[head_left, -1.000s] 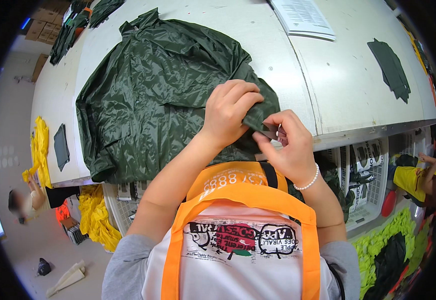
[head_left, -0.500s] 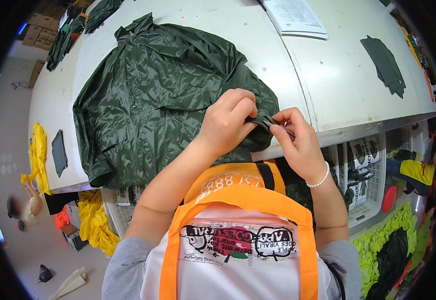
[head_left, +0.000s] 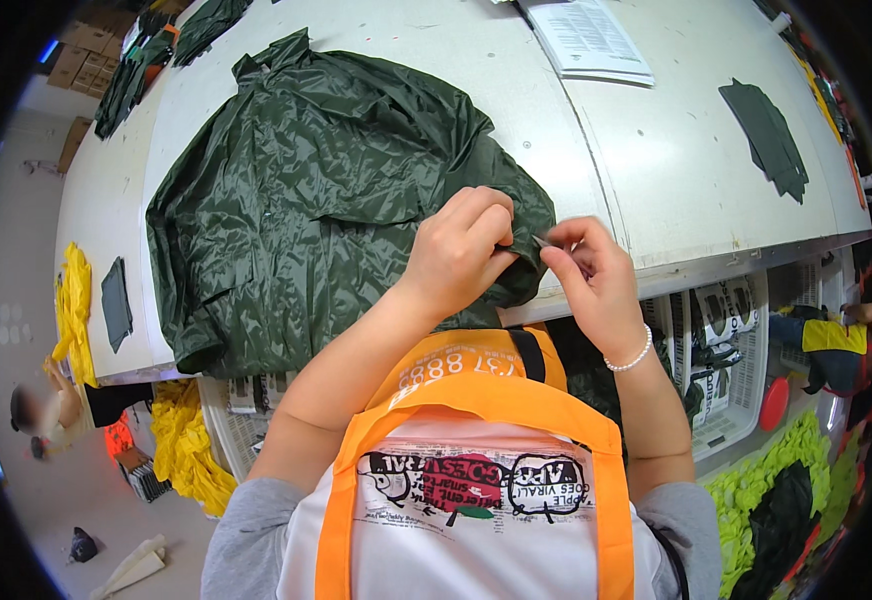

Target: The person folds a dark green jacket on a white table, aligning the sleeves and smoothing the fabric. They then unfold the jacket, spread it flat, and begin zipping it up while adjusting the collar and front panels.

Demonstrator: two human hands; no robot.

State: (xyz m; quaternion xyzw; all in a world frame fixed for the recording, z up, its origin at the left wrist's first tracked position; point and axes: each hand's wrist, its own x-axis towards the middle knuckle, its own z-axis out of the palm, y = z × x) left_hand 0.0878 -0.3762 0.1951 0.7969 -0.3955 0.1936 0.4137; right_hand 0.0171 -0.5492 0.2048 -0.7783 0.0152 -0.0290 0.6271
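A dark green, shiny rain jacket (head_left: 286,190) lies spread and wrinkled across the white table, its collar toward the far side. My left hand (head_left: 463,245) is closed, pinching the fabric near the sleeve end at the jacket's right side. Just right of that, my right hand (head_left: 591,275), with a beaded bracelet at its wrist, is closed around small thread snips (head_left: 542,241). Only their pointed metal tip shows clearly; my fingers cover most of the rest. The tip sits beside the sleeve's edge, and I cannot tell whether it touches the cloth.
Paper sheets (head_left: 591,40) lie at the table's far side, dark green cut pieces (head_left: 766,140) at the right, another dark piece (head_left: 117,305) at the left. White plastic crates (head_left: 746,400) stand under the table (head_left: 656,190). A person (head_left: 56,410) is at the far left beside yellow garments.
The snips' tip has drawn slightly back from the sleeve edge, and less of the tool shows. My left hand keeps its pinch on the jacket with little movement.
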